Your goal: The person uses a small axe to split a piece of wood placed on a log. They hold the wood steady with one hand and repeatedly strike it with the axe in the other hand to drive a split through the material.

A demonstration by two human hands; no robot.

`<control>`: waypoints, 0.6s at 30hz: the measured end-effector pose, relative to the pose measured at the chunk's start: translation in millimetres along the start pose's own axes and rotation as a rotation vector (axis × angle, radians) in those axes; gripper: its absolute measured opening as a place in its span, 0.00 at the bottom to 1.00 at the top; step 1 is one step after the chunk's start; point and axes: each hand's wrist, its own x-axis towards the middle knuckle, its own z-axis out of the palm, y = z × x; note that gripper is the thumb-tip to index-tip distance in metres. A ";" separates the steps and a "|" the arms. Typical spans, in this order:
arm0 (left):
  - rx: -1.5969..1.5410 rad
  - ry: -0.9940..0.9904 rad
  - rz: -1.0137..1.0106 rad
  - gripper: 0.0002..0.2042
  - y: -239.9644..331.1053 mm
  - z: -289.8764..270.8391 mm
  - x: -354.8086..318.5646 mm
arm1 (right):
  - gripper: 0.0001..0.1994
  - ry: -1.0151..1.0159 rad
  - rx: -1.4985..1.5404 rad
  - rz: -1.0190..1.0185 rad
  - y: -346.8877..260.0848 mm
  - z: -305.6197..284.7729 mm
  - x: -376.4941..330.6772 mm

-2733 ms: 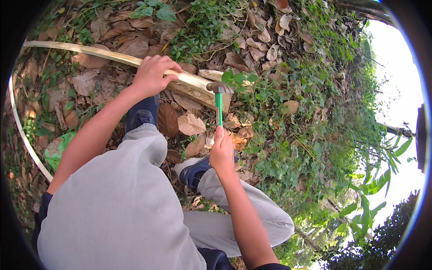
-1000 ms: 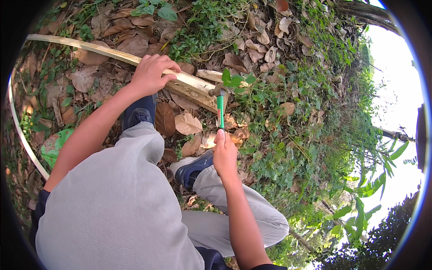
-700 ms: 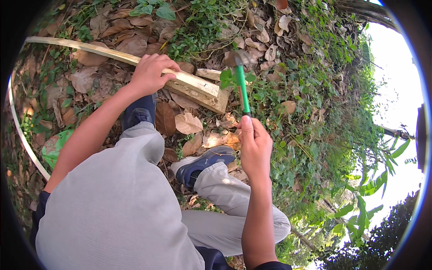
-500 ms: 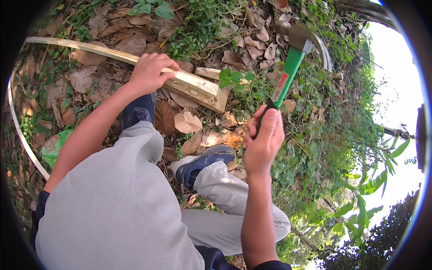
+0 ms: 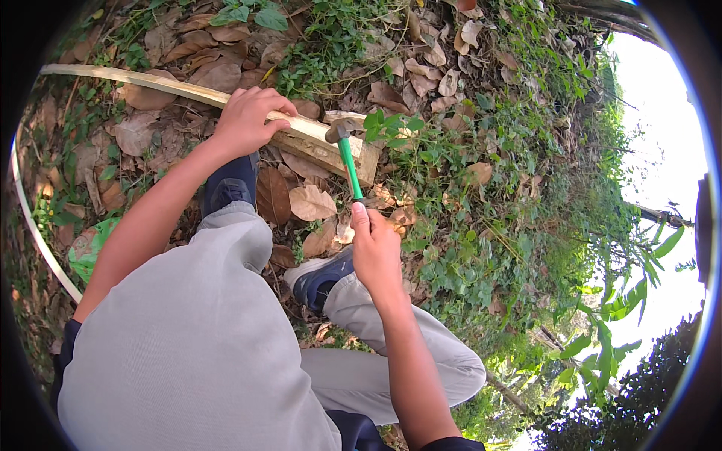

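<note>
Right hand (image 5: 376, 246) was closed around the hammer (image 5: 350, 169), fingers wrapped on the dark lower grip, thumb laid along the handle toward the green part. Hammer head (image 5: 344, 130) sat over the pale wooden strip (image 5: 162, 84), close to its right end; couldn't tell if it was touching.

Left hand (image 5: 252, 120) was clamped over the same strip, left of the hammer head: fingers across the far side, thumb on the near side. Pressure not readable.

Strip ran from the left hand out to the upper left edge, appearing bent there. Its right end lay on a thicker wooden block (image 5: 368, 170), which stuck out past it to the right. Another short piece of wood (image 5: 344, 116) lay just beyond, on the far side.

Left shoe (image 5: 228, 186), dark blue, was just below the wood, partly behind the left forearm. Right shoe (image 5: 320, 279), blue with a pale sole, was nearer the body, partly behind the right hand. Grey trousers (image 5: 165, 323) filled the lower left.

Ground around: dry brown leaves (image 5: 312, 203) mixed with low green plants (image 5: 451, 255). Bright sky (image 5: 662, 135) showed at far right.
</note>
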 end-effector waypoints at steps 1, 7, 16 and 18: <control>-0.005 0.002 0.007 0.09 -0.4 0.9 0.9 | 0.27 0.016 0.025 -0.015 -8.4 -11.3 0.9; -0.012 0.009 0.009 0.09 -0.7 0.4 -1.1 | 0.22 0.234 0.347 -0.240 -49.1 -58.6 -0.2; -0.016 0.006 0.004 0.09 1.6 0.1 0.3 | 0.26 0.055 -0.149 -0.140 40.8 21.8 14.3; -0.028 0.004 0.006 0.09 0.9 1.2 -0.5 | 0.27 -0.021 -0.066 0.005 42.4 20.2 2.4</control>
